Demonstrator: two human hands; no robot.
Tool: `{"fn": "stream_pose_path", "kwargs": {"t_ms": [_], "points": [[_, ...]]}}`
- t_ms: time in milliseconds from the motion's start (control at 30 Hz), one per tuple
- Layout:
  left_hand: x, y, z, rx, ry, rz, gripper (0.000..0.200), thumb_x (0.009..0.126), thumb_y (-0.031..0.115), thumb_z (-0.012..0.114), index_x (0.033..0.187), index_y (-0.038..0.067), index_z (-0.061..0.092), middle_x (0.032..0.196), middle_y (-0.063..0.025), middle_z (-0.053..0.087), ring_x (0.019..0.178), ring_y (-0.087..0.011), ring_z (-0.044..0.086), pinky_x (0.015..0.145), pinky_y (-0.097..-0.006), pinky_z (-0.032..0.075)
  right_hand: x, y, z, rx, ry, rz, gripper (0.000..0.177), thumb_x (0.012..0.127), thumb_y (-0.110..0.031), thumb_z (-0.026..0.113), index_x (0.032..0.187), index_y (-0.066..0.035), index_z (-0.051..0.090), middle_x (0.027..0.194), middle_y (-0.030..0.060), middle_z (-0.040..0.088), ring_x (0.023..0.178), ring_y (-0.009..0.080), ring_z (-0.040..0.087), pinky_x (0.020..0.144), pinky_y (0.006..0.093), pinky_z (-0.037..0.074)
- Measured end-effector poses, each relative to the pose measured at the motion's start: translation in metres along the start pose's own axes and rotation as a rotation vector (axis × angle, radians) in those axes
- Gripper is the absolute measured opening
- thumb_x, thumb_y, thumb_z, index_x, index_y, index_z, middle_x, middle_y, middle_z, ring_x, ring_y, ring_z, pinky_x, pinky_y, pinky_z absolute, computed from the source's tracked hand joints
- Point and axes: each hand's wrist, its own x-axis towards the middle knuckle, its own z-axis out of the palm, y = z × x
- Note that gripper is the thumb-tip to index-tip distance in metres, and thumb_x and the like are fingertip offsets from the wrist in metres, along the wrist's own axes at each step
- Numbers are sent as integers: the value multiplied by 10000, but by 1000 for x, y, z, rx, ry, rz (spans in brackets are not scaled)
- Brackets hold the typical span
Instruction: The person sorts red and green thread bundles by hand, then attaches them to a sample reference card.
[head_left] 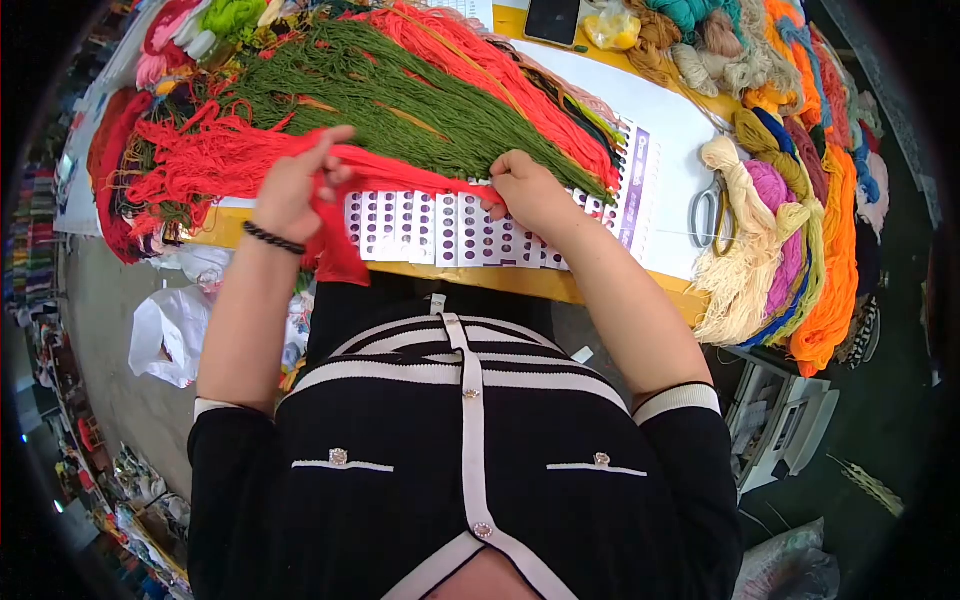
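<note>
Bright red yarn point(400, 174) stretches between my two hands across the front of the table. Its loose part spreads out on the left, and a length hangs over the table edge. My left hand point(300, 190), a little blurred, has its fingers around the red strands. At the other end of the stretch, my right hand point(525, 195) pinches the yarn between thumb and fingers. Behind lies a thick bundle of dark green yarn point(380, 95), with coral-red yarn point(480, 60) beyond it. Under the red strands are white cards with rows of dark round spots point(440, 230).
Scissors point(708, 215) lie on the white sheet point(665, 120) at the right. Beside them hang cream yarn point(740, 260) and orange yarn point(830, 260). A phone point(552, 22) is at the back. A white plastic bag point(170, 335) sits below the table's left side.
</note>
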Motion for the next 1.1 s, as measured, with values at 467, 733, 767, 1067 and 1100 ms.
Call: {"fn": "stream_pose_path", "kwargs": {"t_ms": [467,733,767,1067,1100], "points": [[-29,38,-76,-27,91,149,378,935,237,451,1275,72,444,1218,-118,531,1034,-191,554,840,-326,463,-11,0,17,-186,122,-120,140,861,-112,453,960,-23,496,787,73,625,634,153,587,532,276,436],[-99,4,7,-91,-491,101,428,882,33,462,1299,-26,384,1140,-137,567,917,-191,626,765,-292,530,-62,-76,85,260,-56,-772,162,837,-87,608,942,36,623,718,34,555,658,104,543,607,244,446],[-100,3,6,-125,-498,65,490,883,16,468,1351,-6,325,1165,-134,553,944,-200,621,774,-306,537,-64,-79,91,556,-309,-483,156,863,-73,573,923,68,604,682,34,526,599,101,513,582,241,445],[-101,-7,-8,-41,-550,74,489,884,-6,450,1356,-6,322,1169,-124,543,940,-204,623,772,-318,539,-66,-78,102,767,-431,-259,116,871,-36,546,861,76,576,701,47,545,562,105,513,582,256,471],[-102,-6,-10,-60,-534,63,478,882,-6,444,1347,-19,332,1156,-125,551,932,-206,625,769,-320,539,-68,-81,103,762,-432,-257,116,871,-36,546,861,76,576,701,47,545,562,105,513,582,256,471]]}}
